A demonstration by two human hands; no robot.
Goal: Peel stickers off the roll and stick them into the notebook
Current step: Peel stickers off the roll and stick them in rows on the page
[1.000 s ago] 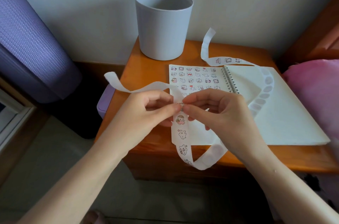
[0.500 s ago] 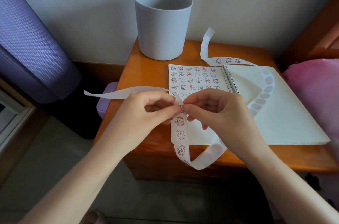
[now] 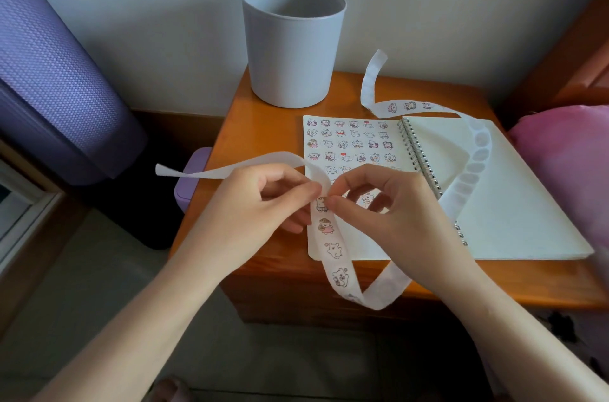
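A spiral notebook (image 3: 514, 204) lies open on the wooden bedside table (image 3: 270, 125). Its left page (image 3: 349, 144) carries several rows of small cartoon stickers; the right page is blank. A long white sticker strip (image 3: 333, 250) loops from behind the notebook, over the right page, down past the table's front edge and up between my hands. My left hand (image 3: 263, 204) pinches the strip at its top, with the used backing trailing off to the left. My right hand (image 3: 379, 207) pinches a small sticker on the strip, thumb and forefinger touching the left fingertips.
A grey plastic bin (image 3: 291, 45) stands at the table's back left. A rolled purple mat (image 3: 56, 72) leans at the left, and a small purple box (image 3: 191, 177) sits beside the table. Pink fabric (image 3: 566, 164) lies at the right, with the wall behind.
The loose backing tail at the left has dropped and flattened out from a raised curl. The strip has shifted slightly up between my fingers. Both hands stay pinched together over the notebook.
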